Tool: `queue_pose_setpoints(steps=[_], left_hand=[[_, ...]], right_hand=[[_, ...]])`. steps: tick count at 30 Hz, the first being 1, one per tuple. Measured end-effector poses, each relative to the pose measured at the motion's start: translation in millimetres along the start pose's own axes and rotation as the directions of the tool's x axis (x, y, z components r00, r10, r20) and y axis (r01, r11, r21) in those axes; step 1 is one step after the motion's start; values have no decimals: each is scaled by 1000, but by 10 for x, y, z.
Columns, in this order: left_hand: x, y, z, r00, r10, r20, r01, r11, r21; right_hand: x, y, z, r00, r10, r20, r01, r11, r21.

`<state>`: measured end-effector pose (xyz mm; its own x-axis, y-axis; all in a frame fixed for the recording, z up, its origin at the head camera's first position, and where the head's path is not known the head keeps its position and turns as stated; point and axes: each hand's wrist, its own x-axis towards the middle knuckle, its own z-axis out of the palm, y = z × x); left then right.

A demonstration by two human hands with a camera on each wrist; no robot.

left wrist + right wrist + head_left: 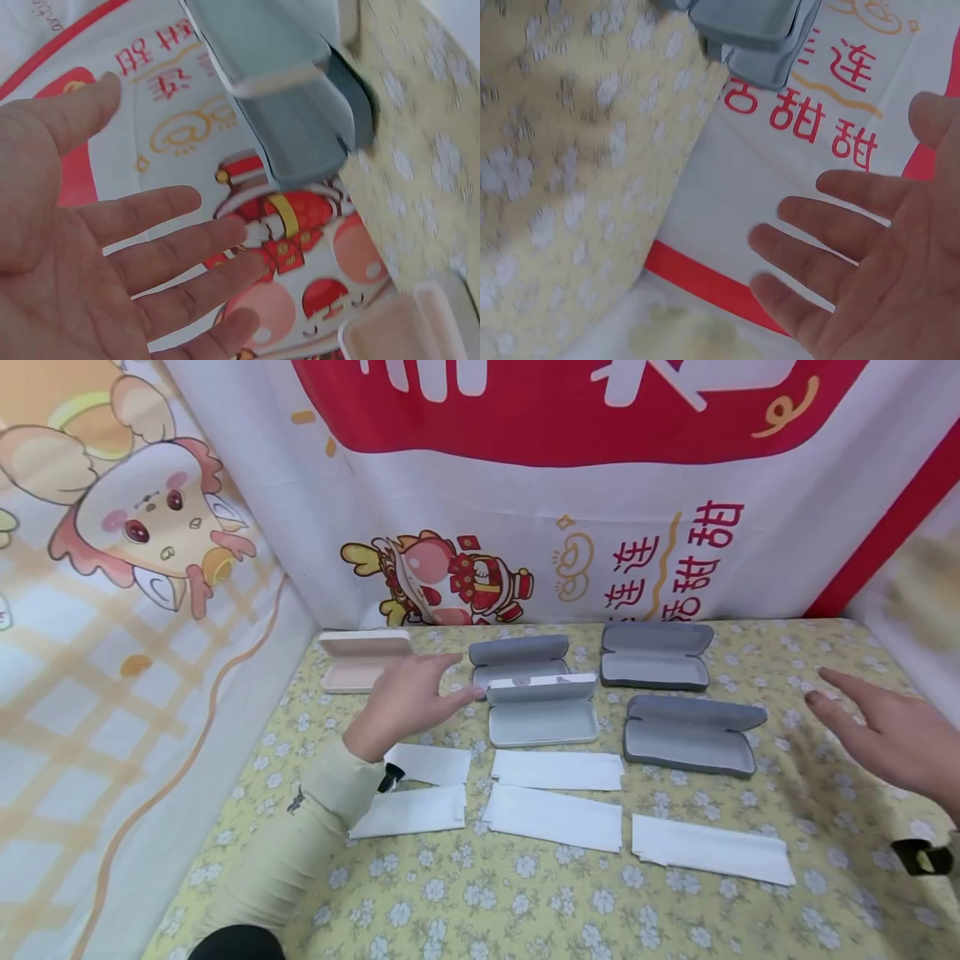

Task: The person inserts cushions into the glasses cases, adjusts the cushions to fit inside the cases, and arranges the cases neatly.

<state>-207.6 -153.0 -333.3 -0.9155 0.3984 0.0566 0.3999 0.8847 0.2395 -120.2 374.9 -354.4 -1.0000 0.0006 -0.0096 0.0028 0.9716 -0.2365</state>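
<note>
My left hand (408,702) hovers with fingers extended, partly in front of a pink eyeglass case (345,677). Its thumb tip overlaps the edge of a white-lidded eyeglass case (543,722) in the head view. Behind that stands a grey eyeglass case (517,652). My right hand (885,735) is raised at the far right, fingers spread and holding nothing. Nearest to it is a dark grey eyeglass case (690,747), with another dark grey case (656,670) behind. All the cases have their lids up. Both wrist views show bare palms, the left hand (112,262) and right hand (885,262).
Several folded white cloths (555,818) lie in two rows before the cases, one of them (712,850) at the right. Under everything is a yellow floral tablecloth (450,902). A printed white and red curtain (300,510) borders the back and left.
</note>
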Motion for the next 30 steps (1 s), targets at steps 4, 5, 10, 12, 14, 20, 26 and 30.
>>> queue_pose_setpoints(steps=[4,5,10,12,14,20,26,30], left_hand=[[-37,94,9,999,27,23,-25,994,-105],[-41,111,11,999,36,40,-30,990,-136],[-44,184,68,989,83,125,-49,967,-252],[-44,225,109,982,113,150,-68,957,-281],[-44,273,150,974,147,170,-89,947,-310],[-58,403,273,947,232,222,-141,922,-361],[-51,542,388,922,279,268,-163,909,-383],[-40,636,482,907,321,272,-201,898,-391]], right_hand=[[-97,-51,28,999,38,-15,-37,998,54],[-125,-65,42,999,47,-20,-46,997,69],[-246,-118,113,998,63,-30,-58,988,141],[-286,-124,137,998,56,-21,-52,986,159],[-322,-125,164,999,51,-14,-48,984,172],[-400,-123,252,998,34,49,-42,983,179],[-465,-123,324,993,31,112,-54,976,209],[-511,-125,380,988,42,146,-75,972,225]])
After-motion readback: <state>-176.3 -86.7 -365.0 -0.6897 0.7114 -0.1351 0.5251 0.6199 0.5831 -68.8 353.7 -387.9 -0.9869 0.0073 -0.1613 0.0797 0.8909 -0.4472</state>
